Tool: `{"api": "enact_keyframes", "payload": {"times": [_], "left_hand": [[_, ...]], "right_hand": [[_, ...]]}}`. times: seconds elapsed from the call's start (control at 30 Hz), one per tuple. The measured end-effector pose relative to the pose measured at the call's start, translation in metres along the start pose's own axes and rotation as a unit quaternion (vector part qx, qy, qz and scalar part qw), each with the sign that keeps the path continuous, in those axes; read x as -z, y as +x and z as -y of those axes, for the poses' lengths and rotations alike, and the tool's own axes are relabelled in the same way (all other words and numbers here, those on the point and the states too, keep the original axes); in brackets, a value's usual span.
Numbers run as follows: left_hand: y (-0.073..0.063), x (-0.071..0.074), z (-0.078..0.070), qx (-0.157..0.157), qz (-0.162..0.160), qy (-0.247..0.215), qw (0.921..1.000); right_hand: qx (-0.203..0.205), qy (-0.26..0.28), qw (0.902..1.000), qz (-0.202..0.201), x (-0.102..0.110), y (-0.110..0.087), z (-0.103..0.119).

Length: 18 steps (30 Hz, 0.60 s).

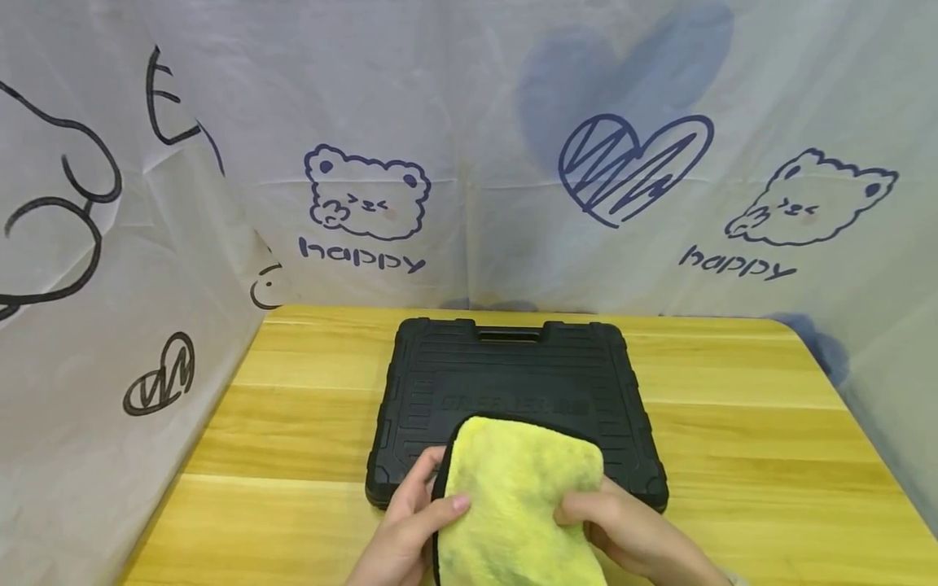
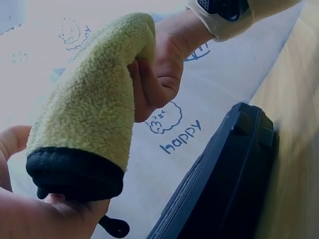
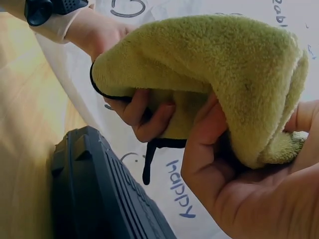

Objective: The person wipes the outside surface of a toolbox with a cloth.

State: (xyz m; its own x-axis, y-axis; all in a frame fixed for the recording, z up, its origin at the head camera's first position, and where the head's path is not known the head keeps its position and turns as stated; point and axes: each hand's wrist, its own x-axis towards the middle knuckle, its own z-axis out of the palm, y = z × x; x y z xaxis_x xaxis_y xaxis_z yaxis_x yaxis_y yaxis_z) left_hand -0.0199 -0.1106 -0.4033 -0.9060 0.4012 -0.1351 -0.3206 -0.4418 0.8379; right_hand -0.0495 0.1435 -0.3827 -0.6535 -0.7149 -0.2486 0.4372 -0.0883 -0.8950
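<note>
A yellow plush cloth [image 1: 520,488] with black edging is held up between both hands, folded over on itself, as the wrist views show. My left hand [image 1: 410,521] grips its black-edged left side, thumb on the front and fingers behind. On the other side my right hand [image 1: 630,529] pinches the cloth, thumb pressed on its front face and fingers curled underneath. A small black loop [image 3: 148,162] hangs from the edging in the right wrist view. Behind and below the cloth lies a closed black hard case [image 1: 506,374], its lower middle hidden by the cloth.
The case lies flat on a yellow wood-grain table [image 1: 308,407], its handle [image 1: 509,334] toward the back edge. A pale curtain [image 1: 476,98] with drawn bears and hearts hangs behind the table and along its sides.
</note>
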Motion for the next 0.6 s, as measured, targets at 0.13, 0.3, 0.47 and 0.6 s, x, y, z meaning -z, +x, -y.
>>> {"api": "enact_keyframes", "payload": {"times": [0.13, 0.3, 0.47, 0.6], "left_hand": [[0.000, -0.002, 0.003, -0.003, -0.027, 0.013, 0.9995], [0.004, -0.006, 0.006, -0.008, -0.069, 0.065, 0.9954], [0.004, -0.006, 0.008, -0.033, -0.088, 0.113, 0.9891], [0.003, -0.010, 0.007, -0.077, -0.105, 0.113, 0.9851]], "right_hand": [[-0.014, 0.029, 0.9994, -0.011, 0.002, 0.001, -0.003], [-0.035, 0.045, 0.9947, -0.085, -0.006, 0.008, -0.006], [-0.014, 0.051, 0.9893, -0.136, -0.009, 0.012, -0.009], [0.002, 0.051, 0.9884, -0.143, -0.008, 0.013, -0.009]]}}
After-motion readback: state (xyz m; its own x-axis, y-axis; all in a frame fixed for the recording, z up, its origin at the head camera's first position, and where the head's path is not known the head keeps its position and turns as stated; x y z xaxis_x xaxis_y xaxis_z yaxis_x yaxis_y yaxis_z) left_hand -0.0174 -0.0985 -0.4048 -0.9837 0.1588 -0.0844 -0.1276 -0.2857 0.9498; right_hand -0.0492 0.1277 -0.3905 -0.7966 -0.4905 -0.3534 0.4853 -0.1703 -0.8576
